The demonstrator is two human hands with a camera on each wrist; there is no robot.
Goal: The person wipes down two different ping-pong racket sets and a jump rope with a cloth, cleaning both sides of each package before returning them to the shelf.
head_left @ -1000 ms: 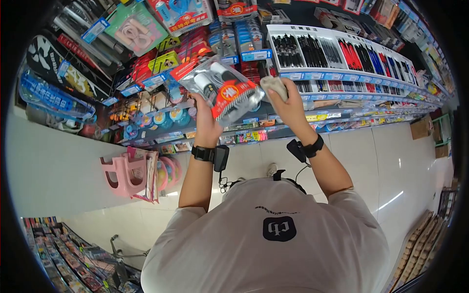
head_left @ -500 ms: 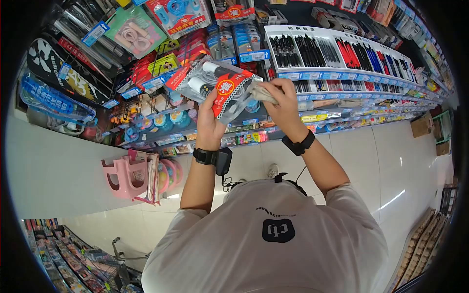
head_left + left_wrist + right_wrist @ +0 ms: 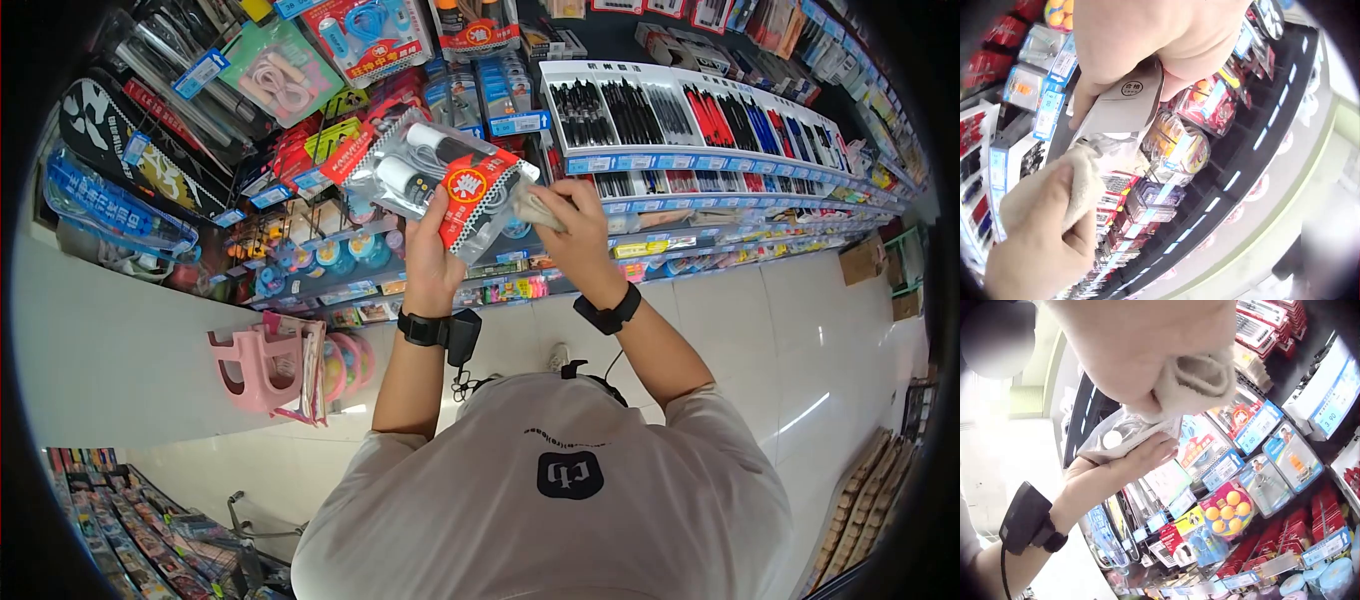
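A clear plastic packet (image 3: 445,185) with a red and white label is gripped by the left hand (image 3: 430,255), the thumb laid over its near face and the fingers curled behind its lower edge. The packet is held up at a tilt in front of the shelves, between the person and the hanging goods. In the left wrist view its grey back (image 3: 1124,107), bearing a small round stamp, is seen pinched under the hand (image 3: 1147,37).

A beige cloth (image 3: 535,208) is bunched in the right hand (image 3: 578,235), whose fingers are closed round it. The cloth is pressed against the right edge of the packet, so that the two hands are brought close together. In the right wrist view the cloth (image 3: 1200,384) is seen wrapped in the closed hand (image 3: 1141,344) and touching the packet (image 3: 1124,434).

Behind the hands, a wall of hanging blister packs (image 3: 370,35) is seen to the far left, and a white rack of black, red and blue pens (image 3: 700,110) to the far right. Shelf edges with blue price tags (image 3: 610,160) run beneath the pens. A pink plastic stool (image 3: 255,365) is seen on the white floor (image 3: 800,320) to the near left. Black bands are worn on both wrists, and a small black device (image 3: 463,335) hangs from the left one.
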